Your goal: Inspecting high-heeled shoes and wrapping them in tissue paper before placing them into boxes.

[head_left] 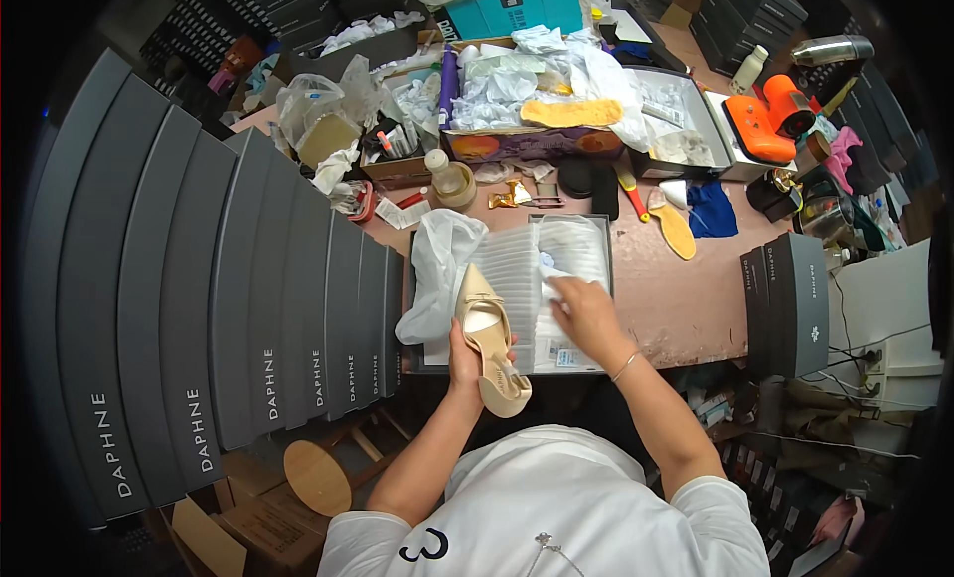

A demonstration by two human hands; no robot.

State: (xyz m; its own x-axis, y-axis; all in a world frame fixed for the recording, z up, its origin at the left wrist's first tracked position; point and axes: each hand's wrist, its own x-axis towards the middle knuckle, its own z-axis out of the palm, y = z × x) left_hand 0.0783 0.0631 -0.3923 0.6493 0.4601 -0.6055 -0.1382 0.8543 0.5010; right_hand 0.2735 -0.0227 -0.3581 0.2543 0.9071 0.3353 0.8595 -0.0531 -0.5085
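My left hand [464,361] is closed around a beige pointed slingback shoe [486,330], held with its toe away from me and its insole facing up. The shoe is above the near left part of an open shoe box [609,249]. Ribbed translucent packing wrap [512,269] lines the box, and a white plastic bag [437,269] spills over its left side. Over the box's right half, my right hand [588,317] has its fingers curled together beside white wrapping; what they hold, if anything, is hidden.
Grey shoe boxes [248,299] stand in a tall row at left, with more boxes [787,304] at the right edge. Beyond the open box are a glass bottle [452,182], a brush [632,191], a yellow insole [675,229], a blue cloth [713,211] and an orange tool [760,128].
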